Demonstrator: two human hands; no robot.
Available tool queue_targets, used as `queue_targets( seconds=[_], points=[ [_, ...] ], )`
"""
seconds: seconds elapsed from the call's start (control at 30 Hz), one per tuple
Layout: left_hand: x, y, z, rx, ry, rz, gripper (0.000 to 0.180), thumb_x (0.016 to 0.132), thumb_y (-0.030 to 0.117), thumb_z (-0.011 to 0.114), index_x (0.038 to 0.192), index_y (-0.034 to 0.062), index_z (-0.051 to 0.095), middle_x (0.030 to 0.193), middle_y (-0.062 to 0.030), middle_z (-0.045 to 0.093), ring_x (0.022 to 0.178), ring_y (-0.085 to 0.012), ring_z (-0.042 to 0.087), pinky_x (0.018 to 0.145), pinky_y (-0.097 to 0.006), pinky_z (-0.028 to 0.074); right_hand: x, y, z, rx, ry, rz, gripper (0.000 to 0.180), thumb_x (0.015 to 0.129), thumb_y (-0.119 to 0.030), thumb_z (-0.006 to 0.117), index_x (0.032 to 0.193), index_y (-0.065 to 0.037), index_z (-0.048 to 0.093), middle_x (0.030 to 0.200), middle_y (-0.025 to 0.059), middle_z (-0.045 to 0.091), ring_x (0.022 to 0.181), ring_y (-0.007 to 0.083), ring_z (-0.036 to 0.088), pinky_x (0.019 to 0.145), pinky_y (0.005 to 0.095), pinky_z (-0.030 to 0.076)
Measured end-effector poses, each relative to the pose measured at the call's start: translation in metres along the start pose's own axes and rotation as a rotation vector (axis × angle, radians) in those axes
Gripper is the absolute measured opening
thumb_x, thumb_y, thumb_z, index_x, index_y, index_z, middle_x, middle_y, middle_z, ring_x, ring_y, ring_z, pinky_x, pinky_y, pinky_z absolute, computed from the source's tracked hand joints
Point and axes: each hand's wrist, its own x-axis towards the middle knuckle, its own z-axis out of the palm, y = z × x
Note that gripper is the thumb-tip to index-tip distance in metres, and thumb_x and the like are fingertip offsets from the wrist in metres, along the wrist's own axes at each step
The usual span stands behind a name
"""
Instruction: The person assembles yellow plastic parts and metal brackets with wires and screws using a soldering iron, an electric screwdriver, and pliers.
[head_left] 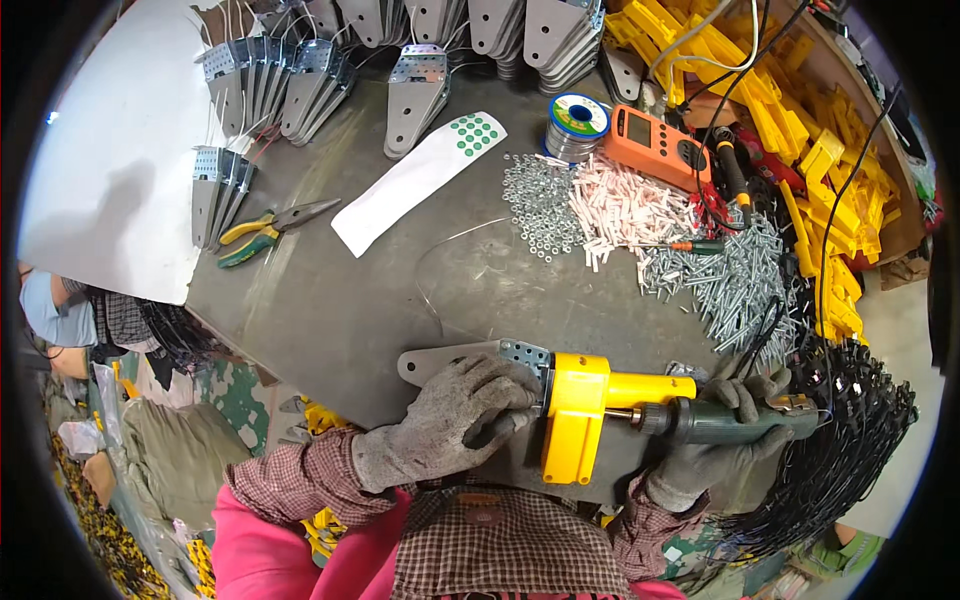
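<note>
My left hand, in a grey work glove, presses down on a flat grey metal bracket at the near edge of the workbench. A yellow plastic housing sits against the bracket's perforated end. My right hand, also gloved, grips a dark green electric screwdriver lying level, its chuck and bit pushed into the side of the yellow housing.
The grey metal bench carries piles of screws, nuts and white plastic pieces, an orange meter, a solder spool, yellow-handled pliers, a white sheet, stacked brackets and yellow parts. Black cables hang at right.
</note>
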Motion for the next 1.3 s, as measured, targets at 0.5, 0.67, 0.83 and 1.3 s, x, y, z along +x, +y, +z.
queue_targets(
  seconds=[0.5,0.67,0.83,1.3],
  points=[
    [-0.003,-0.001,0.003,-0.041,0.036,-0.011,0.024,0.076,-0.001,0.072,0.097,0.0078,0.064,0.103,-0.0093,0.067,0.097,-0.0305,0.064,0.091,-0.045,0.049,0.002,0.002,0.0,0.16,-0.082,0.078,0.037,0.087,-0.029,0.076,0.1,-0.007,0.05,0.086,0.0008,0.05,0.069,0.0106,0.053,0.071,0.0289,0.044],
    [0.004,-0.004,0.003,-0.093,0.044,-0.002,0.024,0.074,-0.001,0.073,0.095,0.0079,0.065,0.101,-0.0094,0.067,0.095,-0.0301,0.065,0.081,-0.043,0.051,0.002,0.002,-0.002,0.131,-0.059,0.036,0.039,0.087,-0.035,0.076,0.101,-0.008,0.051,0.086,0.0003,0.051,0.07,0.0098,0.054,0.074,0.0296,0.045],
    [0.004,-0.002,0.002,-0.1,0.025,-0.004,0.028,0.072,-0.003,0.074,0.096,0.0078,0.065,0.102,-0.0092,0.065,0.093,-0.0301,0.065,0.079,-0.043,0.051,0.002,0.0,-0.004,0.161,-0.083,0.067,0.038,0.087,-0.037,0.076,0.101,-0.01,0.052,0.087,-0.0005,0.052,0.069,0.0092,0.054,0.074,0.0292,0.045],
    [0.012,-0.005,-0.003,-0.224,-0.014,-0.048,0.027,0.076,0.002,0.077,0.1,0.0088,0.066,0.105,-0.009,0.064,0.1,-0.0289,0.063,0.091,-0.043,0.05,-0.001,0.001,0.001,0.09,-0.041,-0.001,0.038,0.088,-0.04,0.074,0.099,-0.012,0.051,0.085,-0.0018,0.051,0.07,0.008,0.053,0.073,0.0281,0.044]
  ],
)
